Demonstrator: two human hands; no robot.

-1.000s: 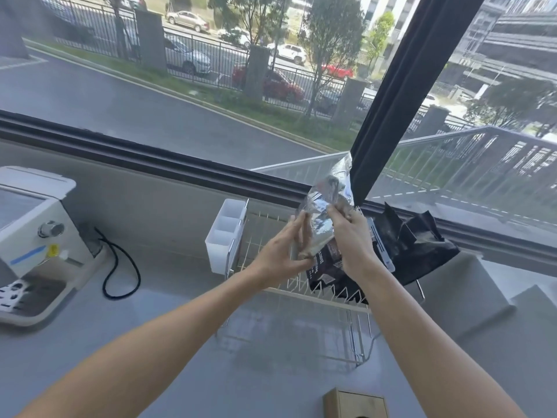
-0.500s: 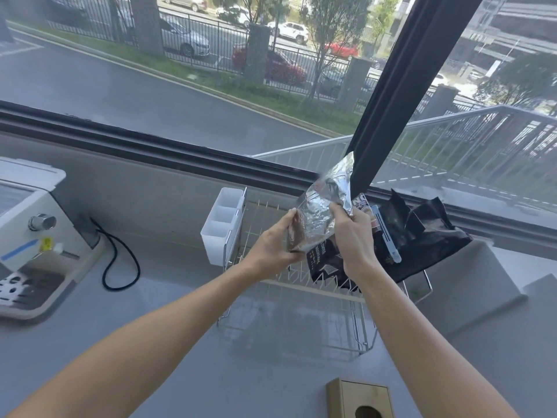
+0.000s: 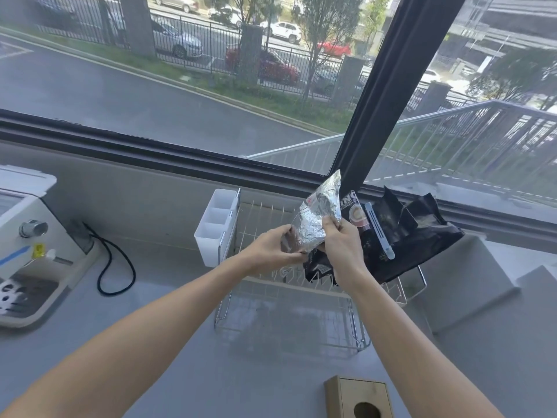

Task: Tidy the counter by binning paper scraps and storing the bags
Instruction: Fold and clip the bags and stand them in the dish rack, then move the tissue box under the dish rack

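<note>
A shiny foil bag is held up over the wire rack, its long side tilted. It is pinched low by the left hand and higher by the right hand. The black bags lie just right, in the rack.

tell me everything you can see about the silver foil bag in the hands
The silver foil bag is crinkled, shiny metallic film with a small red mark near its upper left and a brownish lower left end. It is held tilted above the wire dish rack, top corner pointing up. The left hand grips its lower end; the right hand pinches its right edge.
</note>
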